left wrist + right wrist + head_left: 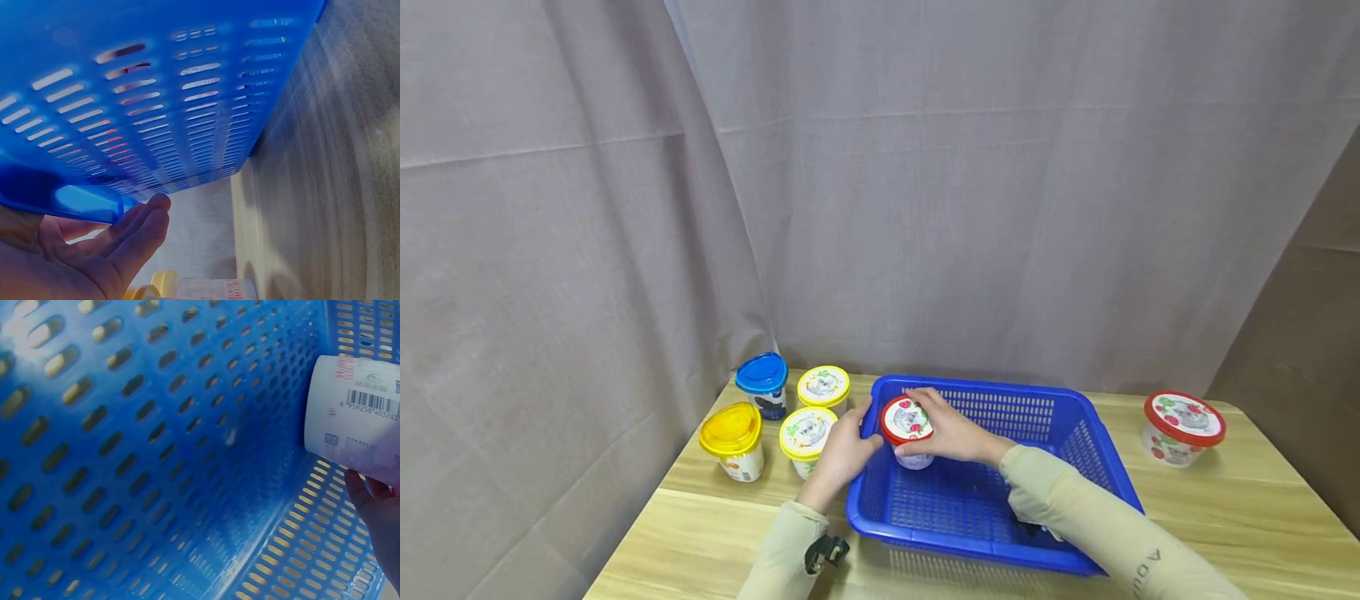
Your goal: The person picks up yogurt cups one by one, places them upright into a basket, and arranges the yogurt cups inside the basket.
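Note:
Inside the blue plastic basket (992, 546), near its left end, stands a small white tub with a red lid (907, 419). My right hand (951, 431) grips this tub around its sides from the right. In the right wrist view, the tub (353, 415) shows a barcode on its white wall, close to the basket floor (156, 437). At the basket's left rim, my left hand (844, 454) holds the edge. From the left wrist view, the fingers (140, 244) lie outside the perforated wall, under the rim (87, 203); the thumb is hidden there.
Left of the basket are two tubs with yellow-and-white lids (823, 387), a yellow-lidded tub (741, 454) and a blue-lidded tub (763, 379). A larger red-lidded tub (1180, 429) stands at the right on the wooden table (670, 542). Grey curtains (925, 208) hang behind.

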Demonstrator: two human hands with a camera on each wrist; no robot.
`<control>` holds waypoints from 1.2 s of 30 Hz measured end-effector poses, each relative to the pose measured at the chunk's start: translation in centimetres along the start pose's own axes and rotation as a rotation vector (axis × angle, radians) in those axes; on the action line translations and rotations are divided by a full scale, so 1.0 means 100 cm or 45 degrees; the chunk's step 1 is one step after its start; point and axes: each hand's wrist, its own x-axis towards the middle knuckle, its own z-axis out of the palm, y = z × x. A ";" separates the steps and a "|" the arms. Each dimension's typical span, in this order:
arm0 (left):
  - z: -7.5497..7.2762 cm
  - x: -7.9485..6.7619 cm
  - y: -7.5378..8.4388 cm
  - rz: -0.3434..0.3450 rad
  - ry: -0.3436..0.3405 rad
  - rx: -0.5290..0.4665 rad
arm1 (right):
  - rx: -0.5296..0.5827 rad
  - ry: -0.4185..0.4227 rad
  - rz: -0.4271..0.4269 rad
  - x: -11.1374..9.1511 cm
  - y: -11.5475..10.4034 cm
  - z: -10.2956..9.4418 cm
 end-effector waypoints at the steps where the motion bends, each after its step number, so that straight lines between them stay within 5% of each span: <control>1: 0.000 0.000 0.000 -0.005 -0.002 -0.001 | 0.000 0.005 0.005 -0.001 0.000 0.000; 36: -0.001 -0.002 0.001 -0.029 -0.003 -0.037 | -0.173 0.083 -0.061 -0.001 0.002 0.001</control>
